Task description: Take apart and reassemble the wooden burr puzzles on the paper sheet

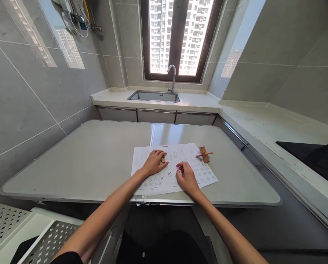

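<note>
Hand L (155, 162): thumb + fingers gripping small wooden pc (162, 160), kept low over the paper, prob. to steady it.
Hand R (186, 176): fingers curled, near hand L; can't tell if anything's pinched.
Sheet (142, 156): printed, spread flat under both hands, prob. for quick ref.
Plate w/ crossed stick (204, 155): wooden, at sheet's R edge, likely parked out of hands' way.
Table (103, 154): bears it all; sink (155, 96) beyond, nr window (177, 36).

Short black cloth sleeve (67, 258) at seven o'clock, curved hem (77, 253). Black cloth garment (166, 247) at six o'clock, small whitish oval mark (143, 254) on it. Slender forearms (109, 212) bare; left hand (154, 162), right hand (187, 177) bare.
</note>
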A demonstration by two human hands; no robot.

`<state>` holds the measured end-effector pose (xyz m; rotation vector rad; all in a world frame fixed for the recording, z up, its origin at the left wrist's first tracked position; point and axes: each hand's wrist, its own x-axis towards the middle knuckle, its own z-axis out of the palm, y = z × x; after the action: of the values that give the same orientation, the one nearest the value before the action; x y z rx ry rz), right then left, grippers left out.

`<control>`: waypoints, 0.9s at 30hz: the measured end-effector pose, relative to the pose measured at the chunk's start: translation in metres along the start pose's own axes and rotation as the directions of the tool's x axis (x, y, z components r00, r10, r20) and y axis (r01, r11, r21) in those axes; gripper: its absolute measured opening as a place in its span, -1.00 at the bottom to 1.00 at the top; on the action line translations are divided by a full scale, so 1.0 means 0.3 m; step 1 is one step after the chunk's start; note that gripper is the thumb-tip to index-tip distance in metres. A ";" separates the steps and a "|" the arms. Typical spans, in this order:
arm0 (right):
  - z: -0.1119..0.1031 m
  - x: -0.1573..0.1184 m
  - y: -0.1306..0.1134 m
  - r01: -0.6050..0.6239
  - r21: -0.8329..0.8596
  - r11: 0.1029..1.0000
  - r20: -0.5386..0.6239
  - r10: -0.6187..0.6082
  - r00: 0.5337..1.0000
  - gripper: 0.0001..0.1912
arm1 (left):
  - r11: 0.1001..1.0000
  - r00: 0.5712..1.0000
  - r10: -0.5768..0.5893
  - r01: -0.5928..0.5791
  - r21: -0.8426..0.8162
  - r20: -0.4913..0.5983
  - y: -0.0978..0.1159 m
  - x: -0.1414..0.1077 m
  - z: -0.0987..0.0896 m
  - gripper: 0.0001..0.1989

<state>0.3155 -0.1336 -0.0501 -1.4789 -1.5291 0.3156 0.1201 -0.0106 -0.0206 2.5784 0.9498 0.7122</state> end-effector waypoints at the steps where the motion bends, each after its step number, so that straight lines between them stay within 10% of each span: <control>1: -0.001 0.000 0.000 -0.002 0.002 1.000 0.001 0.002 1.000 -0.82 | 0.999 0.999 -0.035 0.035 0.021 -0.019 -0.026 -0.001 -0.006 -0.57; 15: -0.008 -0.002 -0.007 -0.028 0.038 0.999 0.015 0.027 1.000 -0.83 | 0.939 0.953 -0.277 0.296 0.173 -0.125 -0.313 -0.069 -0.170 -0.53; 27: -0.060 0.012 0.009 -0.179 0.182 0.967 0.071 0.168 0.983 -0.79 | 0.964 0.981 -0.110 0.144 0.225 -0.158 -0.221 -0.116 -0.215 -0.44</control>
<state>0.3314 -0.1373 -0.0411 -1.4655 -1.3738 0.5935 0.0275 0.0217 -0.0077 2.6621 1.3057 0.8029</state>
